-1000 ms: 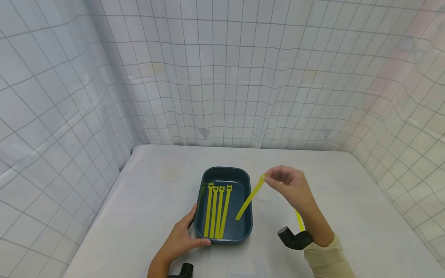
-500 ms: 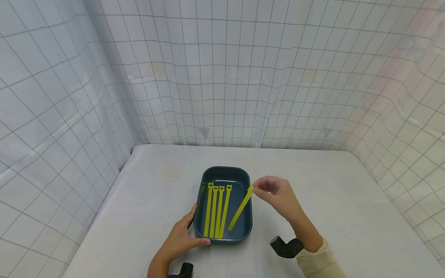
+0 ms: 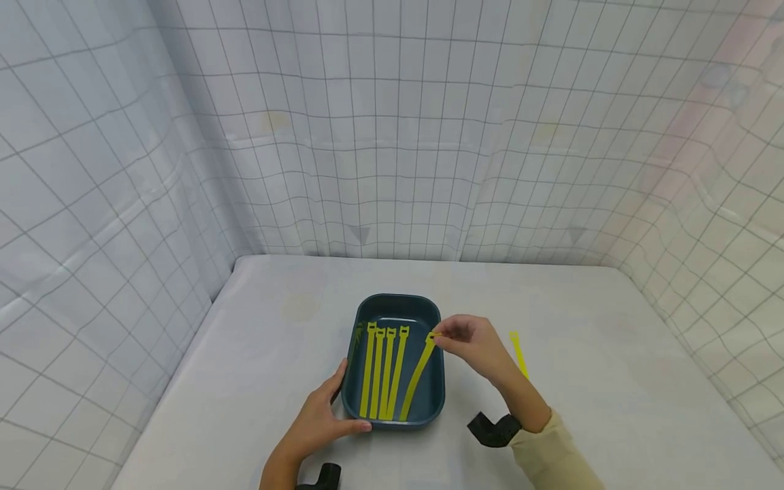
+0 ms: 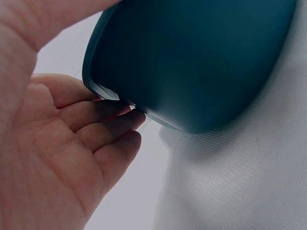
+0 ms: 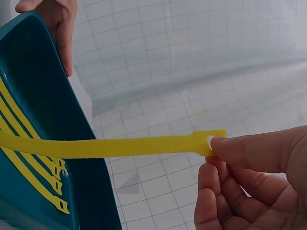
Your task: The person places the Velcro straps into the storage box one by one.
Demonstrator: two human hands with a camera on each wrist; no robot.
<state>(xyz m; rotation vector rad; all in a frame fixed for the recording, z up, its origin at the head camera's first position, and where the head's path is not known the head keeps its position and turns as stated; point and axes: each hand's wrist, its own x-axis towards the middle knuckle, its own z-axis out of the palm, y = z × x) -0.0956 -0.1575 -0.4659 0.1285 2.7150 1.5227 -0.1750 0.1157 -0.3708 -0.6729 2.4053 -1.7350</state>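
Note:
A dark teal tray (image 3: 431, 398) stands on the white table, with several yellow cable ties (image 3: 377, 374) lying side by side in its left half. My left hand (image 3: 314, 418) holds the tray's near left corner, thumb along the near rim and fingers against the left wall (image 4: 144, 108). Between right thumb and fingers, my right hand (image 3: 478, 346) pinches the slotted head of another yellow cable tie (image 5: 144, 147). This tie slants down inside the tray, its tail at the near end, right of the others. Whether the tail touches the tray floor I cannot tell.
One more yellow cable tie (image 3: 518, 354) lies on the table right of the tray, partly hidden behind the right forearm. White grid-patterned curtains (image 3: 392, 136) rise behind the table and at both sides. A black wrist camera (image 3: 493, 430) sits on the right wrist.
My right hand has moved left and down, bringing its cable tie from over the tray's right rim into the tray. The left hand and the tray have stayed put.

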